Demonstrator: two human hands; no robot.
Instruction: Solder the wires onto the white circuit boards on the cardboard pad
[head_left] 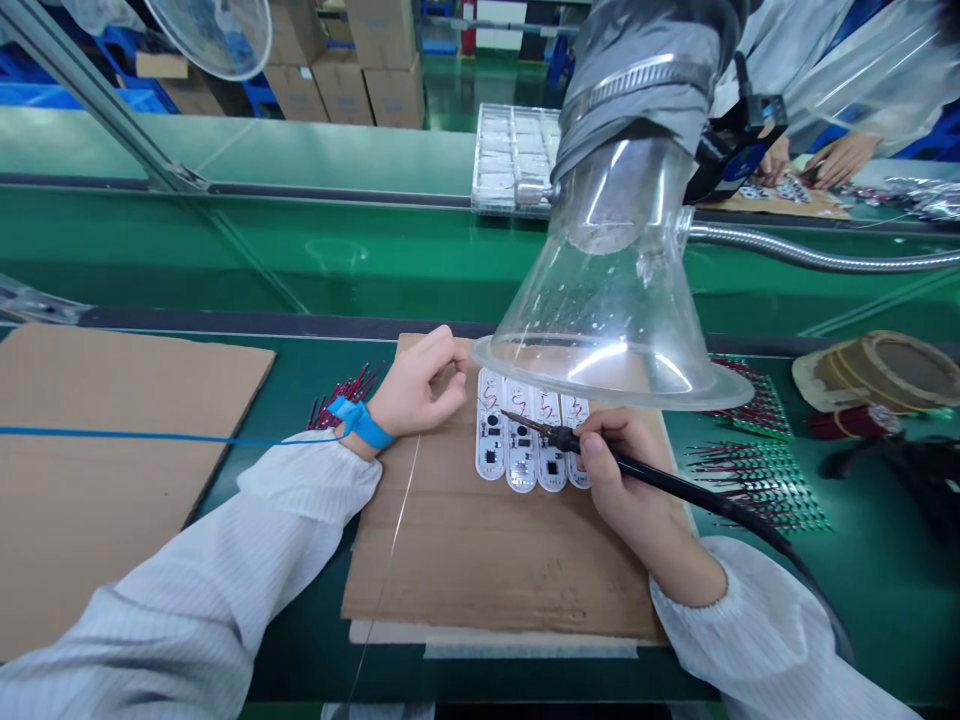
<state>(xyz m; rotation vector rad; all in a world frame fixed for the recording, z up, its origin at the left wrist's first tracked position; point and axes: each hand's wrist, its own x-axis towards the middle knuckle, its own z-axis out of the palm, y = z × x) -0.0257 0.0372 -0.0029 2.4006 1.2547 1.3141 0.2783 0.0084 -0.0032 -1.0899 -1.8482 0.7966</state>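
right hand (pixel 622 480) shut on soldering iron (pixel 675 487), tip at white boards (pixel 517 450) | left hand (pixel 420 385) curled, seems to pinch thin wire (pixel 397 530) | clear hood (pixel 607 300) hangs low, likely for smoke

Above the near half of the cardboard sheet (pixel 480 560) a hand could pass, crossing only a thin solder wire (pixel 394 570) from the left hand (pixel 416 385), while the clear fume hood (pixel 600 300) hangs low over the white circuit boards (pixel 521 435) and the right hand (pixel 630 480) with its soldering iron (pixel 675 488) blocks their right side.
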